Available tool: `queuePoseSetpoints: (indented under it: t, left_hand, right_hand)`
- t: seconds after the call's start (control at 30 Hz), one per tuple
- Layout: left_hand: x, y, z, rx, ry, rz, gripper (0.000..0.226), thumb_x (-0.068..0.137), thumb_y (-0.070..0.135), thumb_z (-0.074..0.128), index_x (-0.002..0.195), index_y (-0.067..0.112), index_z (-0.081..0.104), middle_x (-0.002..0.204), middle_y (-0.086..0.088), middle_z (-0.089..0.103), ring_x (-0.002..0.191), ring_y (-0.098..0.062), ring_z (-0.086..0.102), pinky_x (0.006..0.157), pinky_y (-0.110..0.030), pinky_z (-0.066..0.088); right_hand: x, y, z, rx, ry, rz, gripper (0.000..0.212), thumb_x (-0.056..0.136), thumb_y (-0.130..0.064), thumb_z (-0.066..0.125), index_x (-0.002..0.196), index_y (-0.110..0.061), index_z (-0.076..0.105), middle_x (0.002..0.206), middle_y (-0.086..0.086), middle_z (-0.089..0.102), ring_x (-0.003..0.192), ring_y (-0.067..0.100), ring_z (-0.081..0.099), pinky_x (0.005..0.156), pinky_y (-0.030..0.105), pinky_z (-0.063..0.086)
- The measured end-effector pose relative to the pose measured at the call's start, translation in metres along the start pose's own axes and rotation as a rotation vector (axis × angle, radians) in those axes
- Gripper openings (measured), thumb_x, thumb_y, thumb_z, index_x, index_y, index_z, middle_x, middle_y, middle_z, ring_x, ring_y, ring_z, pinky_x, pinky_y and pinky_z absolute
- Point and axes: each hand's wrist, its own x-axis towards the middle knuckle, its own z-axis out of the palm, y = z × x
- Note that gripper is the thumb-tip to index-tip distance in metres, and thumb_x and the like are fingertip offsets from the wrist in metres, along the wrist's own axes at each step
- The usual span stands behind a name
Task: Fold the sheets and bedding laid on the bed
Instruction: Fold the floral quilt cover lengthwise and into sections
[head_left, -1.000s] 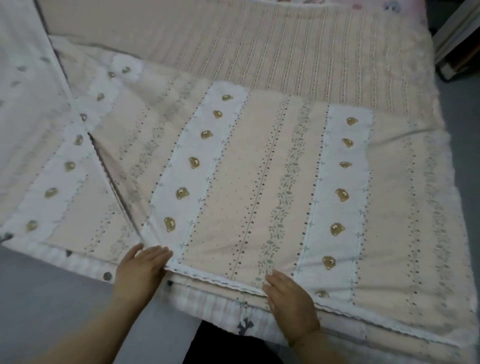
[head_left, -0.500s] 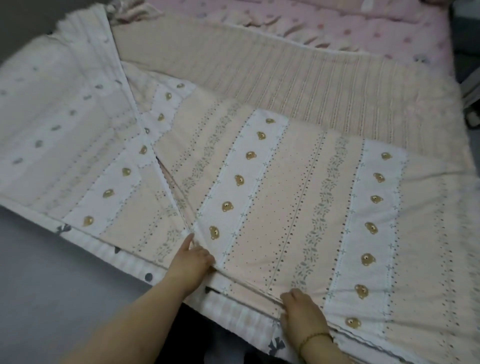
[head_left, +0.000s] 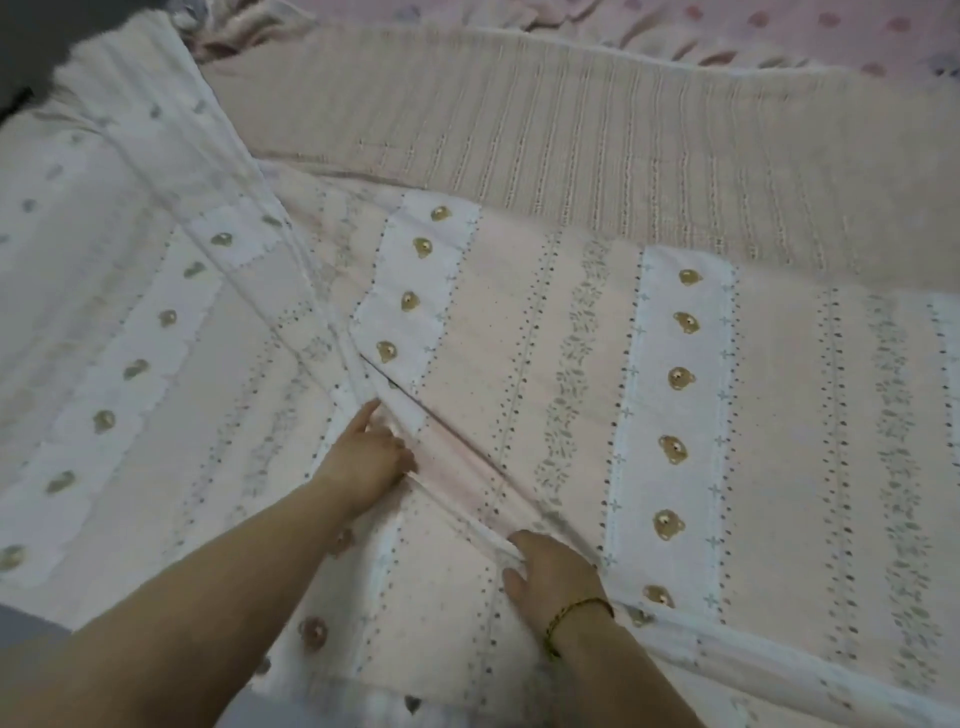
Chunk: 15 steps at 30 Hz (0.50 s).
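The left hand (head_left: 370, 457) and right hand (head_left: 553, 574) each pinch the folded edge of the sheet (head_left: 519, 322), near each other. Flat cloth spreads rightward, with a ribbed blanket (head_left: 623, 156) beyond.

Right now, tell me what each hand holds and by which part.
Both grip the bear-print sheet by its folded edge: the left hand farther up the edge, the right hand nearer the body.
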Motion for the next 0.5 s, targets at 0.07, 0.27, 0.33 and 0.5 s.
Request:
queuePoseSetpoints:
  t: [0.07, 0.27, 0.33, 0.5]
  left_hand:
    - [0.017, -0.039, 0.014, -0.088, -0.047, -0.022, 0.039, 0.094, 0.017, 0.042, 0.13, 0.027, 0.052, 0.125, 0.009, 0.058, 0.123, 0.0, 0.043, 0.117, -0.03, -0.001]
    - [0.043, -0.099, 0.014, -0.087, 0.016, -0.009, 0.027, 0.092, 0.024, 0.045, 0.111, 0.024, 0.064, 0.113, 0.006, 0.064, 0.121, -0.006, 0.047, 0.117, -0.034, -0.006]
    - [0.03, -0.11, -0.003, -0.104, 0.161, -0.079, 0.022, 0.09, 0.019, 0.047, 0.093, 0.022, 0.069, 0.094, 0.004, 0.07, 0.105, -0.011, 0.059, 0.117, -0.036, 0.005]
    - [-0.049, -0.14, -0.002, -0.305, 0.875, 0.073, 0.038, 0.082, 0.024, 0.045, 0.065, 0.005, 0.072, 0.055, -0.008, 0.065, 0.045, -0.023, 0.062, 0.043, -0.031, 0.049]
  right_hand:
    - [0.016, -0.015, 0.001, 0.011, 0.023, 0.019, 0.043, 0.099, -0.03, 0.034, 0.141, -0.024, 0.034, 0.133, 0.0, 0.049, 0.12, 0.016, 0.047, 0.097, 0.022, 0.037]
    - [0.037, -0.028, 0.009, -0.093, 0.347, 0.003, 0.054, 0.084, -0.036, 0.023, 0.111, -0.018, 0.066, 0.097, -0.004, 0.067, 0.088, 0.008, 0.063, 0.074, 0.015, 0.046]
    - [0.035, -0.025, 0.012, -0.092, 0.506, -0.084, 0.051, 0.09, -0.032, 0.03, 0.073, -0.019, 0.076, 0.061, -0.007, 0.065, 0.05, 0.006, 0.06, 0.047, 0.013, 0.045]
    - [0.006, -0.031, 0.005, -0.194, 0.857, -0.289, 0.069, 0.102, -0.033, 0.017, 0.075, -0.008, 0.076, 0.063, 0.004, 0.07, 0.051, 0.012, 0.064, 0.054, 0.019, 0.042]
